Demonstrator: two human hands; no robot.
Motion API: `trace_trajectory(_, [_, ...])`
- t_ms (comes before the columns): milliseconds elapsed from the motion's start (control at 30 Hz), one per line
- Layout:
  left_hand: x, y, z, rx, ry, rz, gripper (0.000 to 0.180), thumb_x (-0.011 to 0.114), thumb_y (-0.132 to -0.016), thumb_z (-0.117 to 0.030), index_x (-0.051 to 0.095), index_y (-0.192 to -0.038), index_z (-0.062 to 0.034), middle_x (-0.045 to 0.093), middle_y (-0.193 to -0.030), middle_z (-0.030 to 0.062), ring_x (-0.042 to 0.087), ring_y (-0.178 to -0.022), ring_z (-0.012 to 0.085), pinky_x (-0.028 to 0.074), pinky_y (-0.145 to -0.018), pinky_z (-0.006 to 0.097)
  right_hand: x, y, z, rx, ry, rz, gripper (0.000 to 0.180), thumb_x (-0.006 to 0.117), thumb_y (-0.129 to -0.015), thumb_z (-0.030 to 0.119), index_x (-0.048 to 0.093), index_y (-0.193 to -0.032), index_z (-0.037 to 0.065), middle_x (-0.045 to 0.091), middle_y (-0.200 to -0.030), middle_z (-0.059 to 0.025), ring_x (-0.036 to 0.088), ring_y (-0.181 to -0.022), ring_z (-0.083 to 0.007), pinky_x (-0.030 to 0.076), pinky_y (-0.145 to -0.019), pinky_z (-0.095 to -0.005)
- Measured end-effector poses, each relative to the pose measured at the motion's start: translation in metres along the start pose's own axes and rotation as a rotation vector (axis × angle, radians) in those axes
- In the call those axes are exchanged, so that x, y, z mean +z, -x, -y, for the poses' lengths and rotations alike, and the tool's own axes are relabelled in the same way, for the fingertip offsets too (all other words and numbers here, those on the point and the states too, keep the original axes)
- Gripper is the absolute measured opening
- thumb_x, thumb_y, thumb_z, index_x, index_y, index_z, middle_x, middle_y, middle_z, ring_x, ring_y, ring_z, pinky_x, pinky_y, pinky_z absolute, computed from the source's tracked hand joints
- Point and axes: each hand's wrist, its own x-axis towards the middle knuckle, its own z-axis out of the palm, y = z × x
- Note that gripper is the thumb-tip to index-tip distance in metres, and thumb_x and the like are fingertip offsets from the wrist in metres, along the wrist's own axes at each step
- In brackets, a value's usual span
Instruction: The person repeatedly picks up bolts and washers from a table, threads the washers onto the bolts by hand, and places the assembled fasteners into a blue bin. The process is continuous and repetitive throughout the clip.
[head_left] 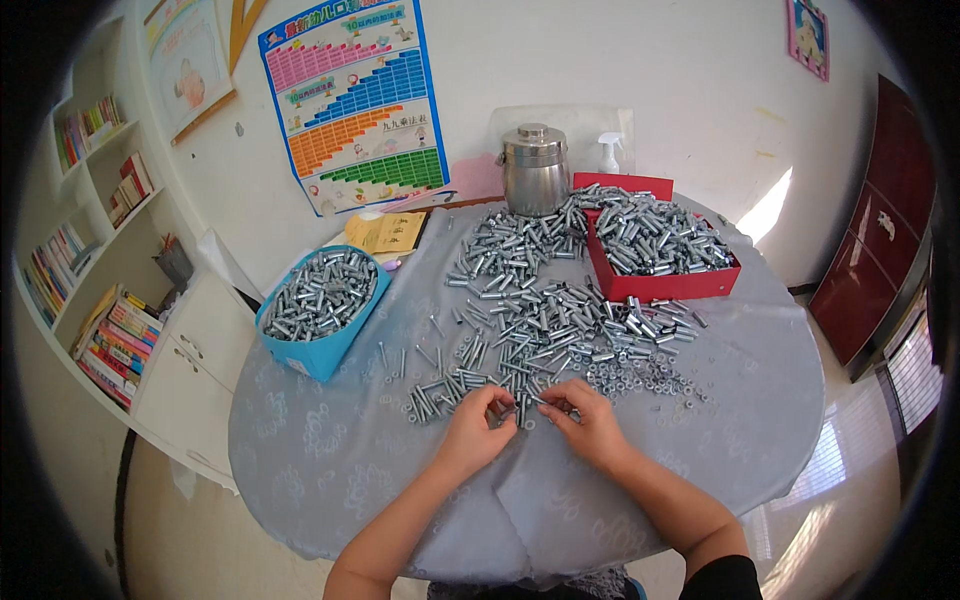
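Both my hands work at the near edge of a spread of silvery metal parts. My left hand (478,432) is closed in a pinch beside a few small metal pieces; what lies between its fingertips is too small to make out. Thumb and forefinger of my right hand (585,425) are pinched on a thin bolt (537,400) that points toward the left hand. Loose bolts (430,400) lie to the left of my left hand. Beyond my right hand are scattered nuts (640,377), and farther back a heap of metal sleeves (545,310).
A blue tub (330,343) full of metal parts stands at the left, a red box (670,287) heaped with them at the back right. Behind are a steel canister (535,175), a white spray bottle (609,152) and a yellow booklet (385,232). Grey cloth covers the round table (330,470).
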Motion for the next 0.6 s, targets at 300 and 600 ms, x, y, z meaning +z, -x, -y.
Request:
trace_trajectory(300, [0.012, 0.017, 0.007, 0.105, 0.006, -0.095, 0.020, 0.064, -0.069, -0.004, 0.055, -0.087, -0.0036, 0.056, -0.078, 0.0041, 0.050, -0.070, 0.0144, 0.040, -0.061, 0.025, 0.002, -0.001, 0.004, -0.221, 0.206, 0.111, 0.020, 0.064, -0.072, 0.002, 0.064, -0.092, 0.006, 0.056, -0.088, -0.0099, 0.055, -0.079, -0.0240, 0.046, -0.067, -0.0311])
trace_trajectory(600, [0.010, 0.022, -0.005, 0.080, -0.037, -0.061, 0.019, 0.062, -0.067, -0.003, 0.055, -0.085, -0.0037, 0.058, -0.078, 0.0073, 0.052, -0.074, 0.0232, 0.043, -0.065, 0.032, 0.009, 0.000, 0.010, -0.264, 0.152, 0.181, 0.045, 0.053, -0.079, -0.001, 0.044, -0.122, 0.005, 0.057, -0.097, -0.0125, 0.053, -0.086, -0.0301, 0.042, -0.077, -0.0375])
